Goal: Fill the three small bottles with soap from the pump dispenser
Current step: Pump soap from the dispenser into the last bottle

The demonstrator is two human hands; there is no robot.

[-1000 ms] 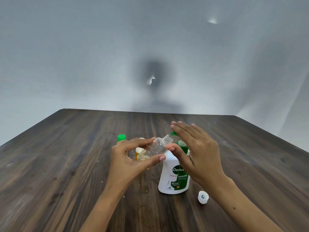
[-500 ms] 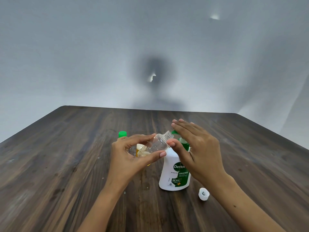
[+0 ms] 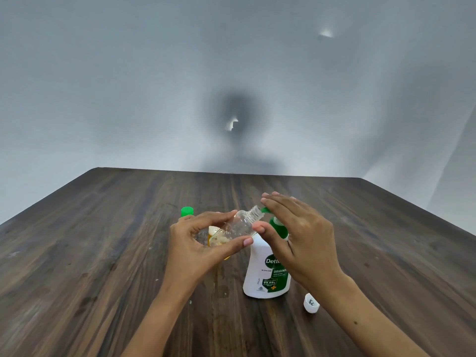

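My left hand (image 3: pixel 195 243) grips a small clear bottle (image 3: pixel 239 225), tilted with its open threaded neck pointing up and right at the green pump spout (image 3: pixel 264 209). A little pale soap lies in the bottle's low end. The white soap dispenser (image 3: pixel 265 274) with a green label stands on the table. My right hand (image 3: pixel 296 233) rests flat on its pump head, fingers straight, thumb touching the bottle's shoulder. Behind my left hand stand a bottle with a green cap (image 3: pixel 187 211) and a bottle with yellow soap (image 3: pixel 213 231), both mostly hidden.
A loose white cap (image 3: pixel 311 303) lies on the dark wooden table (image 3: pixel 103 253), to the right of the dispenser near my right wrist. A plain grey wall rises behind the table's far edge.
The bottle's neck has come slightly closer to the pump spout. Both hands keep nearly the same pose; the view shifted a little.
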